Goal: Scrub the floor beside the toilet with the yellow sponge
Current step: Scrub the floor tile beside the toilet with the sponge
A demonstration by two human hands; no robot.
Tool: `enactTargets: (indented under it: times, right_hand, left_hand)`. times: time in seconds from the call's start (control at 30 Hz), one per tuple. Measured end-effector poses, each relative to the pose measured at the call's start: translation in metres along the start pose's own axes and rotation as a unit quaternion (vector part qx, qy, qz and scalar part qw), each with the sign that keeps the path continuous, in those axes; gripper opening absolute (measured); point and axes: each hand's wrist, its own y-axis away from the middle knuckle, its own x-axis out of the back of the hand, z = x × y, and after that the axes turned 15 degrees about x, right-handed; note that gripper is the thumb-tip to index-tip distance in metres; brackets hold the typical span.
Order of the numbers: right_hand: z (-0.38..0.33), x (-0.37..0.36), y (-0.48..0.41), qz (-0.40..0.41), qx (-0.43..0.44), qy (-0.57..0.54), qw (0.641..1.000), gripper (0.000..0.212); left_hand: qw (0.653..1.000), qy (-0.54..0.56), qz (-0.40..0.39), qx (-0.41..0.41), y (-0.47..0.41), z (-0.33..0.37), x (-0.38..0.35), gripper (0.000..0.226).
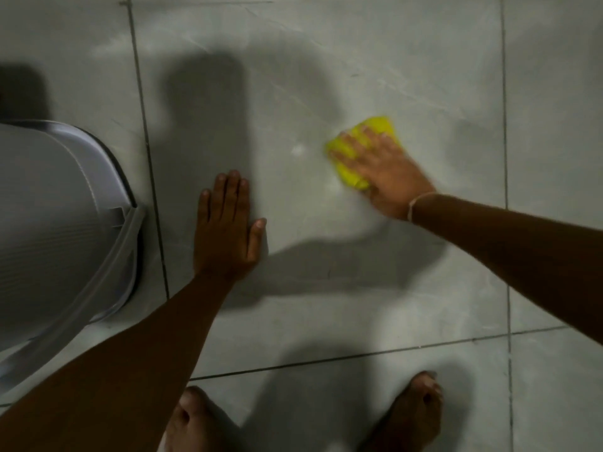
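A yellow sponge (350,148) lies flat on the grey tiled floor (293,93), right of centre. My right hand (381,176) presses down on it with fingers spread over its top, covering its near half; a thin band circles that wrist. My left hand (225,230) rests palm down on the floor, fingers together and thumb out, holding nothing. The white toilet (55,223) fills the left edge, and my left hand lies just to its right.
Dark grout lines (150,158) cross the tiles, one running beside the toilet base. My two bare feet (414,415) stand at the bottom edge. Shadows of my arms and body fall across the middle of the floor. A small pale spot (297,150) sits left of the sponge.
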Motion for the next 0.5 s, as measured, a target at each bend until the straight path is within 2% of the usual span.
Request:
enactTargets:
  times: [0.03, 0.1, 0.23, 0.3, 0.37, 0.43, 0.5]
  right_hand:
    - [0.016, 0.003, 0.007, 0.02, -0.078, -0.019, 0.997, 0.066]
    - [0.028, 0.006, 0.017, 0.065, -0.23, -0.087, 0.967, 0.068]
    - [-0.031, -0.009, 0.056, 0.094, -0.388, -0.135, 0.907, 0.072]
    - [-0.067, -0.019, 0.073, 0.078, -0.408, -0.134, 0.9, 0.076]
    - [-0.073, -0.025, 0.076, 0.051, -0.368, -0.106, 0.922, 0.077]
    - [-0.05, -0.023, 0.066, 0.032, -0.294, -0.041, 0.954, 0.075]
    - [-0.015, -0.017, 0.059, 0.041, -0.269, -0.016, 0.962, 0.075]
  left_hand:
    - [1.0, 0.002, -0.001, -0.001, 0.0, 0.0, -0.001, 0.071]
    - [1.0, 0.004, 0.004, -0.003, 0.002, 0.0, -0.002, 0.071]
    - [1.0, 0.007, 0.006, 0.005, 0.0, 0.001, 0.0, 0.071]
    - [1.0, 0.005, 0.005, 0.005, 0.001, 0.001, 0.001, 0.071]
    - [1.0, 0.007, 0.01, 0.004, 0.0, 0.002, 0.002, 0.071]
    - [1.0, 0.008, 0.01, 0.005, 0.001, 0.001, 0.002, 0.071]
    - [1.0, 0.013, 0.009, 0.007, 0.001, 0.001, 0.001, 0.071]
